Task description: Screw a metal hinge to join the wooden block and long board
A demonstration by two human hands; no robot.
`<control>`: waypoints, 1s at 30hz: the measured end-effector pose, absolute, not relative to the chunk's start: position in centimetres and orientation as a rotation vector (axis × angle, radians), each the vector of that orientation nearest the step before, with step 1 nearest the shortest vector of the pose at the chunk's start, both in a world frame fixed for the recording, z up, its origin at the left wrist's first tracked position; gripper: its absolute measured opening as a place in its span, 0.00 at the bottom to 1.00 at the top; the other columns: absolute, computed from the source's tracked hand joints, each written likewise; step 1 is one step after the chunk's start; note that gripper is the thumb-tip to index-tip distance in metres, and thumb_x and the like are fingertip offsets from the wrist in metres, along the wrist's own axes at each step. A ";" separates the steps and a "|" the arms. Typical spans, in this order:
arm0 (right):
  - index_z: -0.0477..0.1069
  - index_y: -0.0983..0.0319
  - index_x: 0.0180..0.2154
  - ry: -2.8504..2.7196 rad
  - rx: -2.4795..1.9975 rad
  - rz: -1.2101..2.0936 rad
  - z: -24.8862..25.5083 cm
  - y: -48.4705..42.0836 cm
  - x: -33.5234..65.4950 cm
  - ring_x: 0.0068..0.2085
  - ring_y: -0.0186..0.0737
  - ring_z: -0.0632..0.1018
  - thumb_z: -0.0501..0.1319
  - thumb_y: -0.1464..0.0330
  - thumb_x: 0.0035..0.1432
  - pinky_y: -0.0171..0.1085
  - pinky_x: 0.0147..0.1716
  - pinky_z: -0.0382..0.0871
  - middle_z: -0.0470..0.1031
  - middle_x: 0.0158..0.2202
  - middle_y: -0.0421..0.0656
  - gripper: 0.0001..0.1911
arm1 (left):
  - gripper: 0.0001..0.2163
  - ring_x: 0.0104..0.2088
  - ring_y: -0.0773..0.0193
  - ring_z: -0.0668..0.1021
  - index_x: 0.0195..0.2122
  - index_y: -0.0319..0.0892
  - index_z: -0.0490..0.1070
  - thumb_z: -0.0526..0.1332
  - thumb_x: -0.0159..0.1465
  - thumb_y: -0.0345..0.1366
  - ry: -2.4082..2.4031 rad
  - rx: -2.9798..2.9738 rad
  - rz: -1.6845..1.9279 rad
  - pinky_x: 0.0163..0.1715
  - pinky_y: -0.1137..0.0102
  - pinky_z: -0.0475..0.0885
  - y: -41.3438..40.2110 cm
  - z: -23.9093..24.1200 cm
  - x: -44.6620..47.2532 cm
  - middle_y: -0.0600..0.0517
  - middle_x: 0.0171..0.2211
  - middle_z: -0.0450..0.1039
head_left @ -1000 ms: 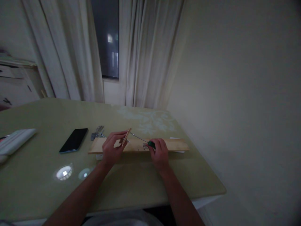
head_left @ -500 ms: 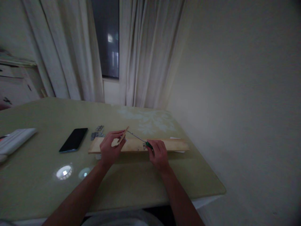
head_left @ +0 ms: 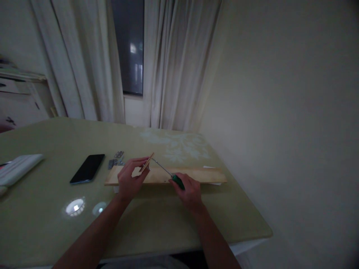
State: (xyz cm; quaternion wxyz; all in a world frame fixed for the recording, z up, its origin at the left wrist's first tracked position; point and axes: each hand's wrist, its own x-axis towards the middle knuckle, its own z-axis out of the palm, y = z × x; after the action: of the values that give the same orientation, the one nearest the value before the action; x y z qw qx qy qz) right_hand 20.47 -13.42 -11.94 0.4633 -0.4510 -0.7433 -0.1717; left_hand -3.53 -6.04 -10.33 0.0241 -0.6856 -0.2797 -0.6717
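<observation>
Two bare hands are working above a table (head_left: 238, 220), toward its right edge. The left hand (head_left: 129, 182) is gripping a small wooden piece (head_left: 146, 163), its thumb and fingers clamped on it; the piece is tilting above the left half of a long board (head_left: 209, 175). The right hand (head_left: 188, 188) is closing its fingers around the green handle of a screwdriver (head_left: 178, 182), whose shaft is slanting up and leftward to the wooden piece; the tip is too small to show clearly whether it is touching. The board is lying roughly parallel to the table's near edge, its right end reaching toward the right edge. Metal hinges (head_left: 119, 154) are lying just beyond the board's left end. A phone (head_left: 88, 169) is resting farther toward the table's left edge.
</observation>
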 end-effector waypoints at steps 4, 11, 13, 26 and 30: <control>0.76 0.61 0.50 -1.856 -1.094 -0.350 -11.5 -13.6 20.5 0.36 0.40 0.83 0.60 0.64 0.71 0.37 0.39 0.80 0.83 0.37 0.45 0.11 | 0.08 0.43 0.60 0.85 0.44 0.43 0.77 0.69 0.65 0.27 -0.862 -2.148 -2.058 0.43 0.65 0.80 -5.9 -10.4 -3.6 0.47 0.45 0.85; 0.77 0.56 0.50 -1.783 -1.080 -0.413 -11.4 -13.3 20.6 0.41 0.45 0.81 0.64 0.65 0.69 0.43 0.42 0.79 0.81 0.39 0.47 0.09 | 0.06 0.39 0.61 0.86 0.42 0.44 0.79 0.69 0.65 0.30 -0.953 -2.060 -2.112 0.39 0.68 0.81 -6.0 -9.6 -3.8 0.50 0.41 0.85; 0.77 0.57 0.50 -1.715 -1.113 -0.419 -11.6 -13.2 20.5 0.42 0.45 0.81 0.64 0.64 0.69 0.43 0.41 0.79 0.79 0.40 0.48 0.10 | 0.05 0.40 0.61 0.86 0.43 0.45 0.79 0.68 0.66 0.30 -0.927 -2.081 -2.124 0.39 0.67 0.81 -6.1 -9.6 -3.7 0.50 0.42 0.85; 0.77 0.59 0.42 -1.742 -1.191 -0.379 -11.5 -12.9 20.9 0.40 0.44 0.81 0.62 0.59 0.72 0.40 0.41 0.76 0.80 0.37 0.47 0.11 | 0.06 0.40 0.60 0.86 0.40 0.44 0.80 0.70 0.64 0.28 -0.895 -2.077 -2.081 0.40 0.67 0.81 -5.7 -10.4 -3.9 0.49 0.42 0.85; 0.76 0.59 0.44 -1.725 -1.224 -0.434 -12.1 -12.8 21.1 0.39 0.42 0.82 0.59 0.60 0.73 0.37 0.39 0.75 0.81 0.37 0.47 0.11 | 0.05 0.40 0.61 0.86 0.41 0.44 0.81 0.70 0.64 0.29 -0.899 -2.100 -2.090 0.38 0.69 0.81 -6.0 -10.5 -3.7 0.48 0.42 0.85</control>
State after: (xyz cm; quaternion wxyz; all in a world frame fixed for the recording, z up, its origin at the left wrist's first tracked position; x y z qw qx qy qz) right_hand 21.06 -12.83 -12.14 0.4718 -0.4999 -0.7044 -0.1771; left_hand -3.66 -5.98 -10.53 0.0225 -0.6781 -0.2903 -0.6748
